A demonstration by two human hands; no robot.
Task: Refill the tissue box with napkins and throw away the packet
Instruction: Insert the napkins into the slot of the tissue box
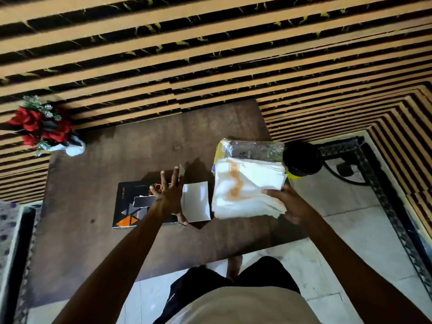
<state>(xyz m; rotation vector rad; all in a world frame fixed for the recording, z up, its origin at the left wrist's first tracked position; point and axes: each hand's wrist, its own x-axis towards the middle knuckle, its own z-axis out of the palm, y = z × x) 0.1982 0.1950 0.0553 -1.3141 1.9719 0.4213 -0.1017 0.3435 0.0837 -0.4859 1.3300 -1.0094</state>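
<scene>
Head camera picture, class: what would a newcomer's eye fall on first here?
Probably the white stack of napkins, held by the right hand above the brown table. Next, the black and orange tissue box with its white end flap open, under the spread left hand. Red flowers stand at the table's far left corner.

The only writing I can read is the word "INFINITY", in small pale spaced letters running sideways along the left edge of the dark tissue box [131,204] lying on the brown surface [93,174]. The box also carries orange and grey triangle shapes and an orange emblem, too blurred to read. The print on the yellow packet [221,149] is illegible.
</scene>
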